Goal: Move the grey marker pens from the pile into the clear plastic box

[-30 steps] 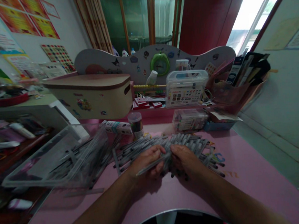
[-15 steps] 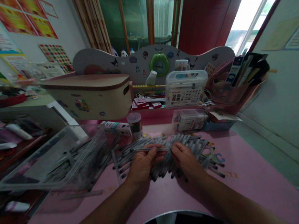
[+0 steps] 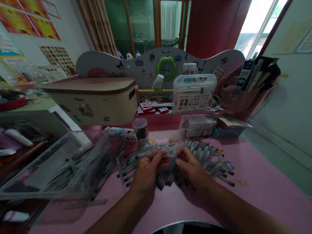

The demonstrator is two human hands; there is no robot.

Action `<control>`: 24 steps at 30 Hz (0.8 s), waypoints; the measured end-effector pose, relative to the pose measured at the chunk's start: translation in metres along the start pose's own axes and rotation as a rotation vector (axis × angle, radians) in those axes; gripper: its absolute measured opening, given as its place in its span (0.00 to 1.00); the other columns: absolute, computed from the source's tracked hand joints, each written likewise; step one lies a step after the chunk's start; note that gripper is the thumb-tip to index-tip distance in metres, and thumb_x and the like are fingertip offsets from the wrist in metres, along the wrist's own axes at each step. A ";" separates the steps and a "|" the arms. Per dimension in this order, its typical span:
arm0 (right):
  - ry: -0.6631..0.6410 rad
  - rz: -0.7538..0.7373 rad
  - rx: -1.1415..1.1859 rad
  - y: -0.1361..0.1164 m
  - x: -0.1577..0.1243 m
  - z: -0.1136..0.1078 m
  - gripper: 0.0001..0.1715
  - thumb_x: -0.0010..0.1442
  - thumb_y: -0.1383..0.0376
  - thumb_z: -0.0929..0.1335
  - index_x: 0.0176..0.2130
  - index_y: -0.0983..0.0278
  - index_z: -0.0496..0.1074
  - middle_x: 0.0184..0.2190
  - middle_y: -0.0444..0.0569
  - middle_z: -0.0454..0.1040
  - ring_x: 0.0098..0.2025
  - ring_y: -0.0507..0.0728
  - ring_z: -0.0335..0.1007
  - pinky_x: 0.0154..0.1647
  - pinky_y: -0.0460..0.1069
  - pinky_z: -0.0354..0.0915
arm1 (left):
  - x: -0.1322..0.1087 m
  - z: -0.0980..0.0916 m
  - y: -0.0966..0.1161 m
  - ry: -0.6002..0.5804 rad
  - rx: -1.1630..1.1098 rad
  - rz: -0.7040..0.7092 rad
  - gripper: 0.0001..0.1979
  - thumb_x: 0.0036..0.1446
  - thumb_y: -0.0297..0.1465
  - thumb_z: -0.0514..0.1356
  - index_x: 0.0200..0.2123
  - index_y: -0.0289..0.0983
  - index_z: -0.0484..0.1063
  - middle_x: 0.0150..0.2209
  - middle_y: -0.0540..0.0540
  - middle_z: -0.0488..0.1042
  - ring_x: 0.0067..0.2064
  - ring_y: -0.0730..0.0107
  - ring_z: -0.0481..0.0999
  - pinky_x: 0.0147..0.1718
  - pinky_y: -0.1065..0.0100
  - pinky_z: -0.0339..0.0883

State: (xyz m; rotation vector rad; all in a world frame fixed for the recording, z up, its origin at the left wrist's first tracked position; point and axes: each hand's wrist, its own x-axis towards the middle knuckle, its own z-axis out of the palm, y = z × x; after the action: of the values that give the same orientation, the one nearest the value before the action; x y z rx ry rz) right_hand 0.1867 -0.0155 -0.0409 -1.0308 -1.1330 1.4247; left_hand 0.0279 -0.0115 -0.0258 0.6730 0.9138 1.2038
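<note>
A slim clear-barrelled pen lies almost level between my two hands, above a heap of similar pens. My left hand is closed around its left and middle part, with the thumb on top. At the pen's right end, my right hand is closed, thumb and forefinger at the tip. Exactly how those fingertips meet the pen is blurred. Beneath both hands spreads the pile of pens, translucent with dark ends, most of them pointing toward me.
To the left, a tilted clear plastic bin holds more pens and dark parts. Behind the pile stand a small clear jar, a long box and a clear case of markers. The pink tabletop extends right.
My right thumb and forefinger have shifted and spread slightly at the pen's right end. The left hand keeps its hold, almost unmoved.
</note>
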 end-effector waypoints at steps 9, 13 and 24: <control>-0.035 0.054 -0.049 0.006 0.003 -0.002 0.23 0.60 0.47 0.68 0.28 0.61 0.61 0.18 0.35 0.54 0.18 0.48 0.44 0.17 0.44 0.41 | -0.001 0.001 0.000 0.027 -0.002 0.006 0.15 0.50 0.37 0.70 0.36 0.33 0.75 0.29 0.43 0.82 0.28 0.69 0.81 0.30 0.72 0.75; -0.007 0.052 0.080 0.003 0.000 0.001 0.21 0.55 0.49 0.72 0.38 0.58 0.64 0.19 0.33 0.55 0.17 0.47 0.42 0.16 0.43 0.39 | 0.001 0.000 0.000 0.031 -0.010 0.031 0.15 0.50 0.37 0.71 0.35 0.33 0.75 0.28 0.43 0.82 0.28 0.69 0.81 0.30 0.73 0.74; -0.012 0.127 0.148 -0.001 0.001 0.001 0.19 0.53 0.53 0.72 0.37 0.59 0.64 0.21 0.34 0.62 0.15 0.45 0.42 0.14 0.42 0.39 | -0.001 0.000 0.001 0.037 -0.003 0.018 0.15 0.49 0.37 0.71 0.35 0.34 0.76 0.28 0.43 0.82 0.28 0.69 0.81 0.29 0.73 0.73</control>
State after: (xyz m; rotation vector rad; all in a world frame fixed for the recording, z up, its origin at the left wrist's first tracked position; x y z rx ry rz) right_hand 0.1860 -0.0144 -0.0398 -1.0048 -0.9689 1.5923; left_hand 0.0278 -0.0121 -0.0246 0.6596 0.9383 1.2366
